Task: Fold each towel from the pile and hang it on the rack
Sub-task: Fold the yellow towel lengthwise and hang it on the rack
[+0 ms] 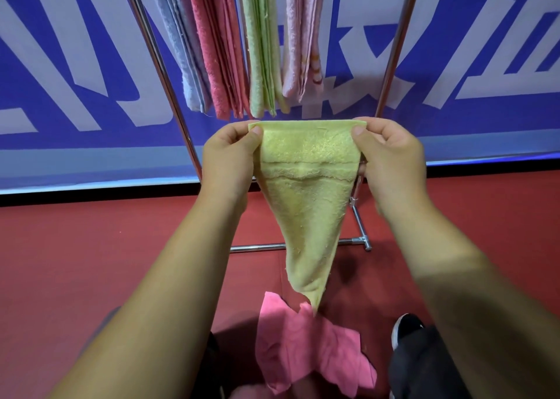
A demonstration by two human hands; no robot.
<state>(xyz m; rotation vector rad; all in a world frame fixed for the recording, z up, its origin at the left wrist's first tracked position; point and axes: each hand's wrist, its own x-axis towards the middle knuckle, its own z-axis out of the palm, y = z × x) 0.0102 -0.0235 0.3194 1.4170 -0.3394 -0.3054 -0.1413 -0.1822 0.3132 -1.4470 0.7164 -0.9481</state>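
left hand [227,159] and right hand [391,159] pinch the yellow towel [306,192] top corners; it hangs tapering.

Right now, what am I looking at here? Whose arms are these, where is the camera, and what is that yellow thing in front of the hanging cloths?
No machine here: these are a person's two bare arms. The single picture comes from a wide-angle camera worn on the person's head, looking forward and down, so the view bends at the edges.

The left hand and the right hand each pinch a top corner of a yellow towel, which hangs down to a point between them.

Behind it stands a metal rack with four folded towels already hung: a blue towel, a dark pink towel, a green towel and a pale pink towel.

On the red floor below lies a crumpled pink cloth, apparently waiting its turn. A dark shoe shows beside it.
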